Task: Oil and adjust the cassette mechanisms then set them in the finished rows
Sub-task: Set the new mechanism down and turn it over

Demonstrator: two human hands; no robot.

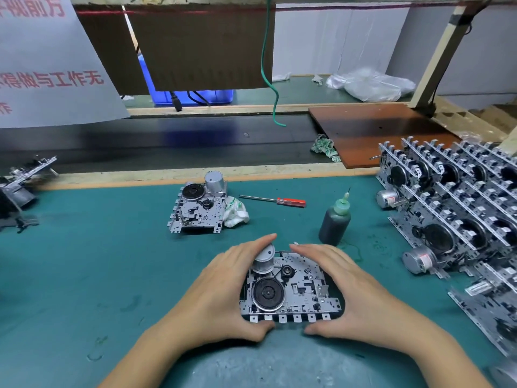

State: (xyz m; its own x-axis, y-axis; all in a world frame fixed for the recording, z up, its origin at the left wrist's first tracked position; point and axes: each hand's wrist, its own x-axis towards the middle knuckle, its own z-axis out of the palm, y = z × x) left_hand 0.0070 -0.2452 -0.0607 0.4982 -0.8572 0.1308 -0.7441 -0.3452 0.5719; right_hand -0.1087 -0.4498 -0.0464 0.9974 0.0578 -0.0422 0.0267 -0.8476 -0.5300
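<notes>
Both hands cup 1 cassette mechanism [291,289] low over the green tabletop [84,275]: the left hand [223,298] curls round its motor side, the right hand [344,289] round the opposite edge. Many finished mechanisms [453,208] already stand in rows at the right. Another mechanism [198,208] waits ahead beside a rag [236,212], with the screwdriver [275,201] and oil bottle [335,224] untouched, so the job looks well along but unfinished
</notes>
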